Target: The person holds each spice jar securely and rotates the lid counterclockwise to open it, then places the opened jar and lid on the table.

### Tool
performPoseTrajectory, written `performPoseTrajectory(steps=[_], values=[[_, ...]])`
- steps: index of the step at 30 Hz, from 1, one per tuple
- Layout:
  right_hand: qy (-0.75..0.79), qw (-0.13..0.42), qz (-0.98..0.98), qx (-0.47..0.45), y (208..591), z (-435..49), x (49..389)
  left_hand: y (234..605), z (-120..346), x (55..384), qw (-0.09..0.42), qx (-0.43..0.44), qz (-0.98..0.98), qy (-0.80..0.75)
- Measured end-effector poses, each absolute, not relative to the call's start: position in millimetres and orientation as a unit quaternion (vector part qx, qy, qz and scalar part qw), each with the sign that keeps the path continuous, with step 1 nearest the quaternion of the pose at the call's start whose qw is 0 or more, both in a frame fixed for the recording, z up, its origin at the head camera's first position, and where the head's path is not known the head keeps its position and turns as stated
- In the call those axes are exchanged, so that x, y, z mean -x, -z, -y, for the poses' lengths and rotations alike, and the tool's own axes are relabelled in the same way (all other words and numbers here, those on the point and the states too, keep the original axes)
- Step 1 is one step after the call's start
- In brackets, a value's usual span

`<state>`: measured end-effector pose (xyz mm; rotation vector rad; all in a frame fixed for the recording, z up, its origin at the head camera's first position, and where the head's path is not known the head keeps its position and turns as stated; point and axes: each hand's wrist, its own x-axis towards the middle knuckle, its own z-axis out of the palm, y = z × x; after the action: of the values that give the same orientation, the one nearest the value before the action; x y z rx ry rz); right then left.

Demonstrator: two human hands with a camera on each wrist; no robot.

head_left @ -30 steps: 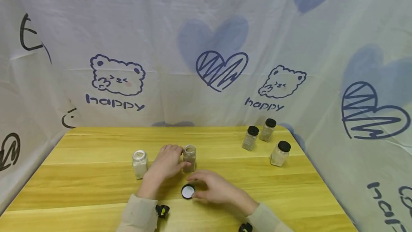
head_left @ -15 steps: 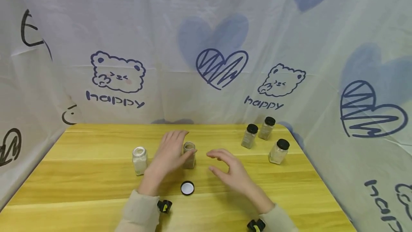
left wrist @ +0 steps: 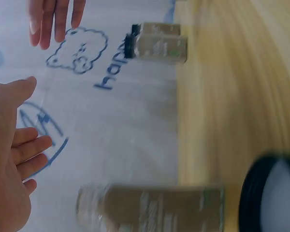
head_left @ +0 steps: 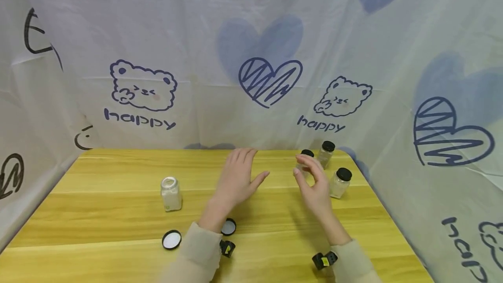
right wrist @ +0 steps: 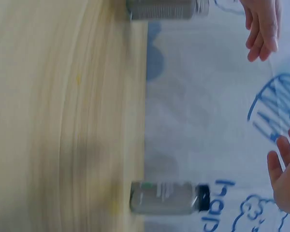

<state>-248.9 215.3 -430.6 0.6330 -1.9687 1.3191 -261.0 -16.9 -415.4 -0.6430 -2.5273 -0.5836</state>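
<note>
My left hand (head_left: pixel 235 178) is raised over the middle of the table, fingers extended and thumb apart, holding nothing. Behind it in the head view, the middle jar is hidden; the left wrist view shows this uncapped jar (left wrist: pixel 159 208) upright with brownish contents. A black lid (head_left: pixel 228 227) with a pale inside lies by the left forearm. My right hand (head_left: pixel 316 187) is in the air at the right, fingers loosely bent and thumb apart, with nothing in it. It overlaps a black-capped jar (head_left: pixel 307 154) in the head view, standing upright behind it.
An uncapped jar with pale contents (head_left: pixel 171 195) stands at left, and another upturned black lid (head_left: pixel 171 239) lies nearer the front. Two more black-capped jars, one at the back right (head_left: pixel 325 155) and one farther right (head_left: pixel 340 183), stand beyond the right hand. A printed curtain (head_left: pixel 212 112) hangs behind the table.
Both hands have risen and moved right; the left hand has left the middle jar and the right hand the lid beside it. The lid at front left has come into view from behind the left arm.
</note>
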Motion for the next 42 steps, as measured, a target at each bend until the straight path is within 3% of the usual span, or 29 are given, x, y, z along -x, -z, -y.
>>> performPoseTrajectory(steps=[8, 19, 31, 42], values=[[-0.5, 0.352, 0.779, -0.142, 438.7, -242.8, 273.2, 425.2, -25.0, 274.5, 0.205, 0.248, 0.93, 0.178], [-0.456, 0.249, 0.853, -0.048, 445.6, -264.3, 304.0, 442.7, -70.5, 302.4, 0.121, 0.242, 0.948, 0.165], [-0.429, 0.155, 0.889, -0.039, 449.9, -274.9, 337.4, 461.8, -106.0, 331.6, 0.053, 0.231, 0.949, 0.205], [-0.435, 0.171, 0.881, -0.073, 457.8, -277.9, 339.7, 461.7, -124.8, 350.0, 0.045, 0.23, 0.958, 0.163]])
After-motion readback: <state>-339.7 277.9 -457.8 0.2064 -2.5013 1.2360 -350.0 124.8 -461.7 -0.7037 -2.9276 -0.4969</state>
